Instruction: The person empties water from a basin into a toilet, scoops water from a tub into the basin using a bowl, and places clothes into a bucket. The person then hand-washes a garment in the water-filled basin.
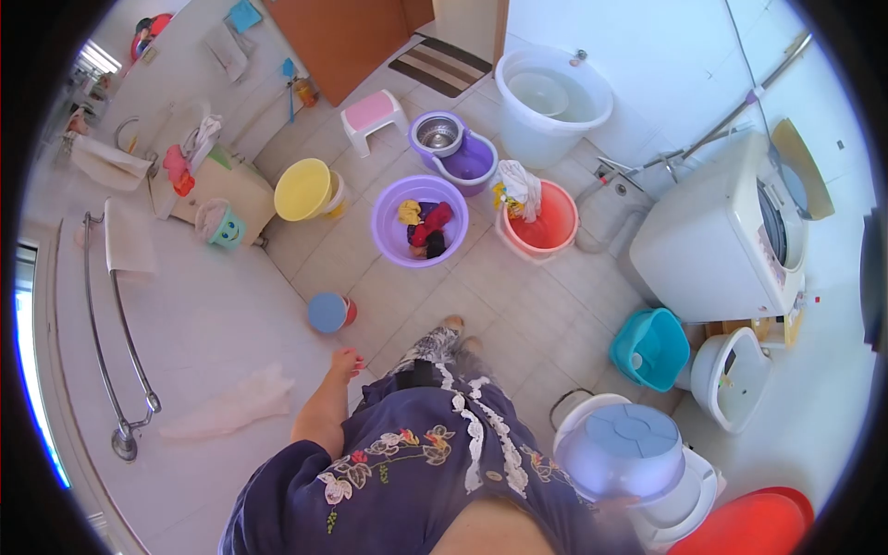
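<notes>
On the floor (499,296), purple basin (385,229): yellow, red and dark cloths (435,223).
Red bucket (551,218): white cloth (524,191) over rim.
White tub (548,143): pale bowl (538,95) inside.
Lilac basin (610,467), lower right: right hand (616,514) beside it, blurred; grip cannot be told.
Left hand (347,363): empty, fingers slack, near blue-topped bucket (328,313).

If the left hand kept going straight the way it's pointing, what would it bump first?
Probably the purple tub of clothes. The left hand seems to point past the blue-topped bucket, but its height is unclear, so it might pass above both.
</notes>
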A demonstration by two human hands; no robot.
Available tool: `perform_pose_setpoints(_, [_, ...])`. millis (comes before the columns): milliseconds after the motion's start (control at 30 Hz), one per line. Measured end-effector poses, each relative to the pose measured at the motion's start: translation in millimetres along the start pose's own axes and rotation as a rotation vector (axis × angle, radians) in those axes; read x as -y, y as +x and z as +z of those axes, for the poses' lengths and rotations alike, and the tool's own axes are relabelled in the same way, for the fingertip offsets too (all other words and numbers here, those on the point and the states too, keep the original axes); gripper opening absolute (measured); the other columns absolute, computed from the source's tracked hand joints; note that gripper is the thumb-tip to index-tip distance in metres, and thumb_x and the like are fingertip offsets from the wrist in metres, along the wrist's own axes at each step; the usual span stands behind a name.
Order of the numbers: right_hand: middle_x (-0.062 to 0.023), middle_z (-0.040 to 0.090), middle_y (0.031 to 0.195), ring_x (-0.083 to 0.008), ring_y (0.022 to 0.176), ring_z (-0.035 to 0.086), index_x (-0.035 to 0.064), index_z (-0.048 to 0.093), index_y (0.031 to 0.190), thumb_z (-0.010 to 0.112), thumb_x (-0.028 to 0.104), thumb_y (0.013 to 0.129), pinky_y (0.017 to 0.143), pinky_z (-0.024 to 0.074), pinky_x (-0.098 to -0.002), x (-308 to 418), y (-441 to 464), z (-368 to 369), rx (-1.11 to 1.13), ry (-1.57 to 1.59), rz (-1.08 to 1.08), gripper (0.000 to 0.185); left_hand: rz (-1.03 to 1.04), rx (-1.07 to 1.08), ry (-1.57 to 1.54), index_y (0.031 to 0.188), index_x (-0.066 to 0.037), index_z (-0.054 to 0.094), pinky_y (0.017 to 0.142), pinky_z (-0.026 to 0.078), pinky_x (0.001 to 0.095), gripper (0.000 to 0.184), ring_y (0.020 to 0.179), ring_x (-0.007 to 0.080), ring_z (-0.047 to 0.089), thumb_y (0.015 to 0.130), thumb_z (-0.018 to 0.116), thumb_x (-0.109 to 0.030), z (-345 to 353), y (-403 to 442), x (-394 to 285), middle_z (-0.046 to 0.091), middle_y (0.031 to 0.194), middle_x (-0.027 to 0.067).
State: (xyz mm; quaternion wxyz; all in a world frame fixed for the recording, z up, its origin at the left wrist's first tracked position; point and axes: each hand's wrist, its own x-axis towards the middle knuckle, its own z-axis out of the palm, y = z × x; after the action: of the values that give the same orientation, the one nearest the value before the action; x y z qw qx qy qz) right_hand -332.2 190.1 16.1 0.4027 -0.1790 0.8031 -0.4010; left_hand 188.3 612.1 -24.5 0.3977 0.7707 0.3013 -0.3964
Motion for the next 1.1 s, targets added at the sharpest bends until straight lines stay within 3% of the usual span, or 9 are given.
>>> perform_pose_setpoints(467, [-0.0151,0.060,0.090,-0.0277,0.078,0.058,-0.0101,0.055,0.099,0.070,0.040,0.063,0.069,0.0470,-0.0365,13.9,-22.6,51.2,0.007,-0.099,-0.064,0.063,-0.050,-0.064,-0.050,0.106,-0.010,0.051,0.048,0.041,0.0315,0.027,0.055,0.0151,0.059,0.079,0.047,-0.014,-30.8,29.1,-13.4,0.060,0.074,0.0048])
perform_pose_setpoints(567, [-0.0150,0.060,0.089,-0.0277,0.078,0.058,-0.0100,0.056,0.098,0.071,0.039,0.062,0.068,0.0473,-0.0365,17.7,-39.2,73.5,0.020,-0.141,-0.098,0.063,-0.079,-0.028,-0.089,0.107,-0.010,0.048,0.061,0.044,0.0395,0.027,0.063,0.0192,0.057,0.081,0.047,-0.015,-47.1,48.7,-22.9,0.058,0.081,0.0060])
perform_pose_setpoints(667, [-0.0150,0.061,0.088,-0.0277,0.077,0.059,-0.0100,0.056,0.098,0.071,0.039,0.062,0.068,0.0476,-0.0364,17.2,-65.5,101.5,0.046,-0.205,-0.147,0.062,-0.091,-0.021,-0.086,0.105,-0.011,0.049,0.061,0.044,0.0394,0.024,0.062,0.0192,0.057,0.081,0.047,-0.015,-71.2,80.5,-27.6,0.058,0.081,0.0058])
perform_pose_setpoints(767, [-0.0149,0.061,0.087,-0.0278,0.076,0.059,-0.0099,0.056,0.097,0.072,0.038,0.062,0.067,0.0479,-0.0364,13.5,-104.7,128.1,0.090,-0.292,-0.214,0.062,-0.087,-0.043,-0.126,0.088,-0.009,0.055,0.046,0.041,0.0311,0.014,0.053,0.0148,0.057,0.079,0.047,-0.017,-97.9,93.9,-51.3,0.058,0.070,0.0037])
perform_pose_setpoints(900, [-0.0148,0.062,0.086,-0.0278,0.075,0.059,-0.0098,0.057,0.096,0.072,0.038,0.061,0.066,0.0483,-0.0363,9.6,-149.3,181.1,0.246,-0.627,-0.426,0.061,-0.043,0.006,-0.137,0.088,-0.007,0.055,0.043,0.042,0.0278,0.015,0.054,0.0148,0.057,0.081,0.048,-0.017,-136.9,128.4,-87.0,0.058,0.072,0.0046])
perform_pose_setpoints(967, [-0.0125,0.062,0.083,-0.0189,0.071,0.058,-0.0099,0.058,0.093,0.075,0.024,0.059,0.063,0.0468,-0.0316,7.4,-166.9,220.7,0.259,-0.987,-0.538,0.051,0.001,0.010,-0.163,0.091,-0.005,0.055,0.043,0.043,0.0261,0.016,0.055,0.0156,0.058,0.081,0.048,-0.017,-153.2,140.0,-111.9,0.058,0.073,0.0056])
perform_pose_setpoints(1000, [-0.0122,0.063,0.074,-0.0191,0.066,0.059,-0.0076,0.061,0.087,0.075,0.030,0.058,0.060,0.0471,-0.0335,1.0,-189.0,235.0,0.383,-0.899,-0.660,0.049,0.006,0.011,-0.205,0.093,-0.005,0.054,0.043,0.043,0.0256,0.017,0.055,0.0158,0.057,0.082,0.049,-0.017,-159.0,154.1,-121.3,0.058,0.073,0.0059])
perform_pose_setpoints(1067, [-0.0081,0.061,0.071,-0.0159,0.063,0.056,-0.0043,0.063,0.081,0.074,0.026,0.060,0.057,0.0445,-0.0320,15.1,-284.4,282.3,0.487,-1.022,-0.589,0.039,0.009,0.019,-0.275,0.097,-0.005,0.053,0.044,0.045,0.0246,0.020,0.053,0.0162,0.056,0.082,0.050,-0.017,-165.6,182.6,-133.4,0.057,0.074,0.0067])
perform_pose_setpoints(1100, [-0.0066,0.060,0.068,-0.0144,0.060,0.054,-0.0031,0.062,0.078,0.073,0.025,0.062,0.055,0.0433,-0.0311,2.5,-299.4,297.1,0.619,-0.889,-0.592,0.034,0.000,0.036,-0.286,0.098,-0.005,0.052,0.047,0.046,0.0261,0.020,0.055,0.0164,0.055,0.082,0.051,-0.017,-169.0,189.2,-147.7,0.057,0.075,0.0067])
